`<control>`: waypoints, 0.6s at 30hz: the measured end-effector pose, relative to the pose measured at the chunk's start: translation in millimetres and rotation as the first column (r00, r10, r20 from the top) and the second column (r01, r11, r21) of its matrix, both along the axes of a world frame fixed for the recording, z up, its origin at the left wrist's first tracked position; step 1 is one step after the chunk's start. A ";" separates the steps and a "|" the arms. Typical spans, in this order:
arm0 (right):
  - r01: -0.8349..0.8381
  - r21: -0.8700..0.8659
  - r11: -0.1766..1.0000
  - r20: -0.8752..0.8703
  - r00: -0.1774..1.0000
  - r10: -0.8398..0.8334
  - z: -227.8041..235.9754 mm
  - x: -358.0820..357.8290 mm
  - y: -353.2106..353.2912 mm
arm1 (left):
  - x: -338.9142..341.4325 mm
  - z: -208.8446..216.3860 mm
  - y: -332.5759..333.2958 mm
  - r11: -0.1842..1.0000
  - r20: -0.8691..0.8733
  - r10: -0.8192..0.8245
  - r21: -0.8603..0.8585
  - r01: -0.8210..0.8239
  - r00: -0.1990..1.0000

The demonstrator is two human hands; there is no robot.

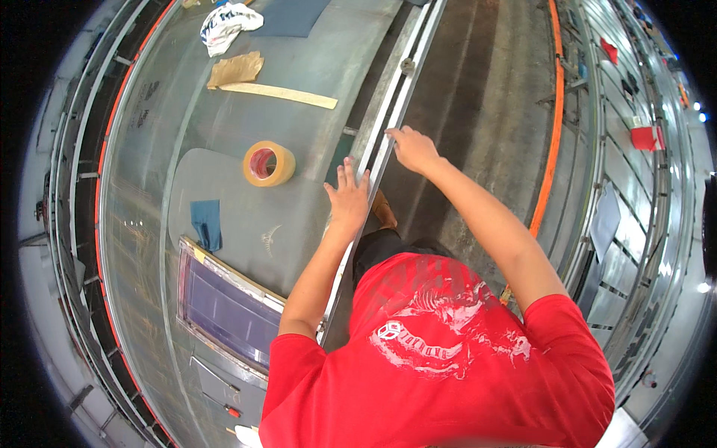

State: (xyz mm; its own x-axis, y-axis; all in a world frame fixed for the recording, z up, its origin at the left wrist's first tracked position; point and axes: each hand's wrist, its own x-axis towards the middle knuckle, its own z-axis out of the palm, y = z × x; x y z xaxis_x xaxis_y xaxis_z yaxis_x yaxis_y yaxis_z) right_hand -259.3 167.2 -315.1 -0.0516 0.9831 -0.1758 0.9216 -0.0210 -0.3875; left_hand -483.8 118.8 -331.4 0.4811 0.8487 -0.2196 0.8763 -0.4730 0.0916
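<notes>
nearest the camera is the person's red shirt (441, 358), with both forearms reaching up from it to a long metal rail (388, 134) that runs along the edge of the grey bench (224, 179). the left hand (349, 198) lies flat and open, fingers spread, palm on the rail and the bench edge. the right hand (413, 148) is further up the same rail, fingers curled lightly over its edge, gripping nothing else. a roll of yellow tape (269, 163) sits on the bench just left of the left hand, untouched; judging by that, any taping is not begun. a blue cloth (205, 222), a framed panel (224, 299), a wooden strip (280, 94) and crumpled brown paper (235, 69) lie further off.
</notes>
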 end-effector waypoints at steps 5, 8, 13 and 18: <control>-0.080 -0.238 0.968 0.064 0.993 0.098 -3.8 -7.2 50.0 | -4.6 3.9 6.4 0.988 0.024 0.023 -0.152 -0.019 0.999; -0.084 -0.300 0.950 0.103 0.987 0.120 -1.8 -12.2 62.6 | -7.1 12.3 13.3 0.982 0.078 0.033 -0.188 -0.017 0.996; -0.153 -0.417 0.896 0.197 0.947 0.253 10.5 -25.7 71.4 | -8.5 11.7 12.4 0.958 0.144 0.069 -0.286 -0.025 0.987; -0.060 -0.508 0.859 0.028 0.996 0.086 7.5 -40.1 60.0 | -13.7 21.4 0.2 0.937 0.069 0.070 -0.347 -0.042 0.995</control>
State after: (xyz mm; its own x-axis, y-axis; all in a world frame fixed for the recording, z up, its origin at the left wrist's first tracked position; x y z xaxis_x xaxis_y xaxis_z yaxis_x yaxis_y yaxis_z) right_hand -299.5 227.2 -307.6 -0.0988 0.7513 -0.6525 0.9453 -0.1340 -0.2975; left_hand -497.5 119.0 -309.9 0.4624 0.7540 -0.4666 0.8838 -0.3500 0.3103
